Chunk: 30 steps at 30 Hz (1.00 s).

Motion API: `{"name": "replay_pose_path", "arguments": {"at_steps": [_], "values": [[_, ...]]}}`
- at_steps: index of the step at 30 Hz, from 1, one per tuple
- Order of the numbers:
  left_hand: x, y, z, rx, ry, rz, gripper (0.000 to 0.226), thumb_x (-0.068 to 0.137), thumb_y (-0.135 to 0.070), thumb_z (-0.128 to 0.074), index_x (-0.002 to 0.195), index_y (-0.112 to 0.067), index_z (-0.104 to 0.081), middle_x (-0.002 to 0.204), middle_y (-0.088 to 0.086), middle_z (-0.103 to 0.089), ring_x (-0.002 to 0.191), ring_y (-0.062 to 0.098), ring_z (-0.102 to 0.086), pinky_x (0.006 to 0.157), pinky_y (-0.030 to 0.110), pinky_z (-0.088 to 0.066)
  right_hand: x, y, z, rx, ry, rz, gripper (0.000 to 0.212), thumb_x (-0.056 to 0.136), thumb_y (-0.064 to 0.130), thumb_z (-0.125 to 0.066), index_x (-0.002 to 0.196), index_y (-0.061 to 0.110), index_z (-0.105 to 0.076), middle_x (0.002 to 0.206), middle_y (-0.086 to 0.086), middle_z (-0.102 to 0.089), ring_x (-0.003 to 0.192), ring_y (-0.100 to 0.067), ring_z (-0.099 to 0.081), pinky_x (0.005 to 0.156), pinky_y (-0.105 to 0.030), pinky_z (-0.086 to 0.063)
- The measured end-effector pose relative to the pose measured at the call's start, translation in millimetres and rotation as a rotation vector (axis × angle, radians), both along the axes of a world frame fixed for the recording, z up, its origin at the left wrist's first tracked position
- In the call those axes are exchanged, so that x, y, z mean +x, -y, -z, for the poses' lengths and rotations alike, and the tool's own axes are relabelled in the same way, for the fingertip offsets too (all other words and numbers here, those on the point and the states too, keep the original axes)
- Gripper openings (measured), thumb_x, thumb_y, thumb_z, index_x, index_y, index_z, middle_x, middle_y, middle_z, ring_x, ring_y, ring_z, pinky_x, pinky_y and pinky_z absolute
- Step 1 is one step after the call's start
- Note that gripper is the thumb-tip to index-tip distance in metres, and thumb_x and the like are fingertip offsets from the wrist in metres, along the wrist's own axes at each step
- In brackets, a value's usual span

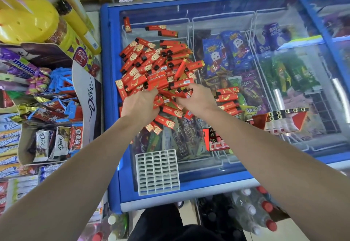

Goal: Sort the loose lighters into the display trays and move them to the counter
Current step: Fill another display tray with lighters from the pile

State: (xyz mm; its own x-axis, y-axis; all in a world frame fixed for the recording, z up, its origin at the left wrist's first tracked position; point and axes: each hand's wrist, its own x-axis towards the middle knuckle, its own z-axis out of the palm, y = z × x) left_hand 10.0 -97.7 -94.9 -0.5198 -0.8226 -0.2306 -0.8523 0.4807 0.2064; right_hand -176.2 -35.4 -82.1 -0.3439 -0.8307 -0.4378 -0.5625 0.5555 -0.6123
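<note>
Both the left hand point(141, 102) and right hand point(197, 98) grasp red lighters point(151, 64) heaped on the blue glass-topped freezer point(113, 108); an empty white grid tray point(158, 172) sits near its front edge.

Fingertips of the left hand point(140, 102) and right hand point(196, 98) are buried in the lighter pile point(157, 66); grip cannot be determined. The right forearm covers part of the red display tray point(214, 142). Freezer lid point(284, 22), right side: cropped by the frame edge.

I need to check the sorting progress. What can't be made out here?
Head view only:
- Fingertips of left hand and right hand: buried in the lighter pile, so grip is unclear.
- Partly filled red tray: crossed by the right forearm.
- White grid tray: whether its slots are empty is unclear.
</note>
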Motion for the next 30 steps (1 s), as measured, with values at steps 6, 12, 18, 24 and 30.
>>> {"name": "replay_pose_path", "arguments": {"at_steps": [6, 12, 18, 24, 30], "values": [[-4.7, -18.4, -9.3, 0.136, -0.126, -0.157, 0.03, 0.093, -0.043, -0.065, 0.113, -0.024, -0.054, 0.078, 0.0, -0.064, 0.071, 0.027, -0.065, 0.066, 0.04, -0.056, -10.9, -16.5, -7.6, -0.009, 0.079, 0.107, 0.049, 0.086, 0.046, -0.076, 0.122, 0.017, -0.061, 0.089, 0.005, -0.059, 0.065, -0.004, -0.056, 0.056, -0.024, -0.041], [-33.5, -51.1, -31.8, 0.477, -0.567, -0.525, 0.026, 0.091, -0.031, -0.072, 0.111, -0.022, -0.058, 0.084, 0.004, -0.07, 0.062, 0.016, -0.065, 0.054, 0.028, -0.05, -28.3, -41.7, -17.0, -0.059, 0.175, 0.18, 0.026, 0.085, 0.025, -0.075, 0.108, 0.017, -0.068, 0.085, 0.003, -0.067, 0.063, -0.012, -0.064, 0.055, -0.022, -0.05], [-75.7, -91.3, -45.5, 0.631, -0.778, -0.605, 0.018, 0.092, -0.019, -0.075, 0.102, -0.012, -0.062, 0.061, 0.003, -0.066, 0.053, 0.015, -0.063, 0.063, 0.037, -0.057, -59.5, -80.8, -41.6, -0.216, 0.235, 0.325, 0.029, 0.083, 0.022, -0.072, 0.111, 0.02, -0.065, 0.067, 0.005, -0.064, 0.043, 0.002, -0.051, 0.049, -0.02, -0.042], [-132.7, -130.0, -58.3, 0.608, -0.774, -0.523, 0.025, 0.089, -0.023, -0.077, 0.104, -0.009, -0.062, 0.074, 0.009, -0.067, 0.057, 0.017, -0.063, 0.06, 0.034, -0.053, -108.6, -129.7, -51.5, -0.38, 0.291, 0.42, 0.045, 0.084, 0.017, -0.072, 0.126, 0.031, -0.063, 0.105, 0.008, -0.071, 0.079, -0.006, -0.066, 0.067, -0.018, -0.049], [-192.6, -164.9, -70.1, 0.524, -0.74, -0.387, 0.021, 0.09, -0.024, -0.072, 0.106, -0.016, -0.061, 0.07, 0.003, -0.069, 0.053, 0.012, -0.066, 0.056, 0.031, -0.06, -158.1, -190.3, -40.0, -0.456, 0.217, 0.39, 0.038, 0.085, 0.004, -0.068, 0.115, 0.027, -0.067, 0.097, 0.011, -0.07, 0.073, 0.002, -0.065, 0.069, -0.019, -0.052]]}}
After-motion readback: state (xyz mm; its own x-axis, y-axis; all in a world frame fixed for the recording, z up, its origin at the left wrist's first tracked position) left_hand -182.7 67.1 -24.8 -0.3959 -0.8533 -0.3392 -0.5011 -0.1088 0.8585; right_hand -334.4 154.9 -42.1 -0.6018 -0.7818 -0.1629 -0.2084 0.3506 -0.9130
